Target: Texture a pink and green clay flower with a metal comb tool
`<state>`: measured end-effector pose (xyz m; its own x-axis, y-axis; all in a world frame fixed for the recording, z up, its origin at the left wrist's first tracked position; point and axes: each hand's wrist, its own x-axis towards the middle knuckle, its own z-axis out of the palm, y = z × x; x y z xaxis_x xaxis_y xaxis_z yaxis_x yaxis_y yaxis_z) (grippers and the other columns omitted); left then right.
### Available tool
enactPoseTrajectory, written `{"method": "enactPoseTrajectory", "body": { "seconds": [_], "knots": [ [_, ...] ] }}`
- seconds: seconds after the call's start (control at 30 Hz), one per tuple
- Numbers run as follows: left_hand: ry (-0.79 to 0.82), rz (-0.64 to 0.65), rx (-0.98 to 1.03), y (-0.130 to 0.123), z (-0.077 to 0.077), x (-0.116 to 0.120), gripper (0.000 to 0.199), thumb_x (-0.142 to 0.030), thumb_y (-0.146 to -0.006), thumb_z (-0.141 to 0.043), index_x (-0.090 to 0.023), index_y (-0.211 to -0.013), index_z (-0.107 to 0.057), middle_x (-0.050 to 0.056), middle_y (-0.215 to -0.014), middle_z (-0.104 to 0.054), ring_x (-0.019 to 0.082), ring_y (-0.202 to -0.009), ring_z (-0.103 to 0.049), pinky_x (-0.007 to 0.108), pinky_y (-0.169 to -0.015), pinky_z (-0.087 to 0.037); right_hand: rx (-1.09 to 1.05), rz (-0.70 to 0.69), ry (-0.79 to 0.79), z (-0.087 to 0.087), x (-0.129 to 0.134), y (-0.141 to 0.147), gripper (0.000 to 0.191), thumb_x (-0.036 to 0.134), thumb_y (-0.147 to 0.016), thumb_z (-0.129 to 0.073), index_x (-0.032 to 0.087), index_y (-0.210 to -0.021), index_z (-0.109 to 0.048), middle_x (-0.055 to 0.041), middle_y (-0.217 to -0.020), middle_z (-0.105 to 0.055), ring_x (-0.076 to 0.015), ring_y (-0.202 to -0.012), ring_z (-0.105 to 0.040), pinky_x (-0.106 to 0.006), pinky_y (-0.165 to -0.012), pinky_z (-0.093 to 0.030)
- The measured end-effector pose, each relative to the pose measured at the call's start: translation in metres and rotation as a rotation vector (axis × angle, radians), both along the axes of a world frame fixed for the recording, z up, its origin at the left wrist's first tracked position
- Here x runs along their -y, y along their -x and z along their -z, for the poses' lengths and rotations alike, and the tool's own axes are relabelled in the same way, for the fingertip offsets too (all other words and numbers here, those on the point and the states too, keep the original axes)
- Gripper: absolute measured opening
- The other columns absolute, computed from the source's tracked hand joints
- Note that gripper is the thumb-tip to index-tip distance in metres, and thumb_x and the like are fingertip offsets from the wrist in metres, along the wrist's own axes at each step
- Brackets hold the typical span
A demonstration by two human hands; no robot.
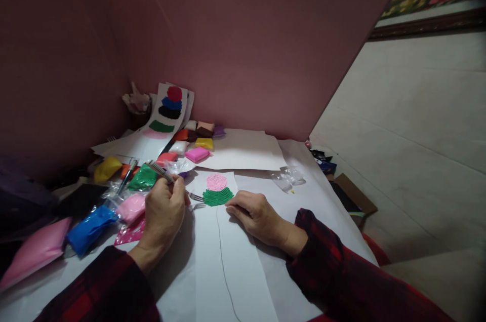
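My left hand (164,213) is closed around a fork (161,171) with a patterned handle. The fork's tines reach the left edge of a green clay shape (218,197) with ridged marks. Directly above that shape sits a textured pink clay circle (216,182). Both are on a long white paper strip (235,271) with a thin drawn line running down it. At the green clay's right edge, my right hand (258,215) has thumb and fingers pinched together. Whatever lies between those fingertips, if anything, is hidden.
To the left lie clay packets, among them blue (92,228), pink (36,252) and green (143,177). A sheet with coloured clay layers (170,112) leans at the back left. Clear plastic wrappers (290,177) lie right, and a pink wall (235,48) rises behind.
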<state>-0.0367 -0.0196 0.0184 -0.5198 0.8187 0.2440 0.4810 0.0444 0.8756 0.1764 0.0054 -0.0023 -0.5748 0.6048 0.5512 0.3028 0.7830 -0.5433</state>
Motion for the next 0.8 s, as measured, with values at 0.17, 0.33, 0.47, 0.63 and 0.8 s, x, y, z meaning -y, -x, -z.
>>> {"method": "enactPoseTrajectory", "body": {
  "seconds": [0.17, 0.33, 0.47, 0.63, 0.8],
  "knots": [
    [0.001, 0.045, 0.012, -0.0019, 0.0015, -0.0003, 0.022, -0.040, -0.083, -0.052, -0.023, -0.070, -0.053, -0.001, -0.050, -0.059, 0.019, -0.046, -0.055, 0.029, -0.047, -0.038, -0.001, -0.005, 0.002, 0.0003, -0.0002, 0.0005, 0.011, 0.014, -0.091, -0.058, 0.015, -0.085, -0.067, -0.0041, -0.074, -0.064, -0.0141, -0.066, -0.057, -0.026, -0.062, -0.046],
    [0.009, 0.055, -0.003, -0.0012, 0.0039, -0.0014, 0.021, -0.038, -0.081, -0.052, -0.023, -0.066, -0.052, -0.001, -0.049, -0.059, 0.019, -0.047, -0.057, 0.029, -0.049, -0.039, 0.000, -0.003, -0.014, 0.0017, -0.0013, 0.0004, 0.011, 0.014, -0.091, -0.058, 0.015, -0.084, -0.067, -0.0043, -0.074, -0.064, -0.0142, -0.066, -0.057, -0.026, -0.062, -0.045],
    [0.015, 0.060, -0.012, -0.0004, 0.0042, -0.0028, 0.020, -0.037, -0.081, -0.052, -0.023, -0.066, -0.052, -0.002, -0.049, -0.059, 0.019, -0.047, -0.057, 0.029, -0.049, -0.039, 0.002, -0.002, -0.010, 0.0014, -0.0014, 0.0000, 0.011, 0.014, -0.091, -0.058, 0.015, -0.084, -0.067, -0.0042, -0.074, -0.064, -0.0142, -0.066, -0.057, -0.026, -0.062, -0.046],
    [0.012, 0.035, -0.030, -0.0002, 0.0021, -0.0028, 0.021, -0.034, -0.081, -0.052, -0.023, -0.063, -0.050, -0.002, -0.047, -0.058, 0.019, -0.046, -0.057, 0.030, -0.051, -0.040, 0.010, -0.003, -0.004, 0.0002, -0.0006, 0.0002, 0.012, 0.015, -0.092, -0.057, 0.015, -0.085, -0.067, -0.0042, -0.075, -0.065, -0.0142, -0.067, -0.058, -0.027, -0.063, -0.047],
    [0.018, 0.013, -0.035, 0.0000, 0.0017, -0.0033, 0.019, -0.033, -0.080, -0.051, -0.023, -0.064, -0.051, -0.002, -0.048, -0.059, 0.018, -0.045, -0.056, 0.030, -0.048, -0.039, 0.009, 0.002, -0.007, 0.0002, -0.0008, 0.0001, 0.012, 0.015, -0.092, -0.058, 0.015, -0.084, -0.067, -0.0043, -0.075, -0.065, -0.0141, -0.066, -0.058, -0.027, -0.063, -0.047]
  ]
}}
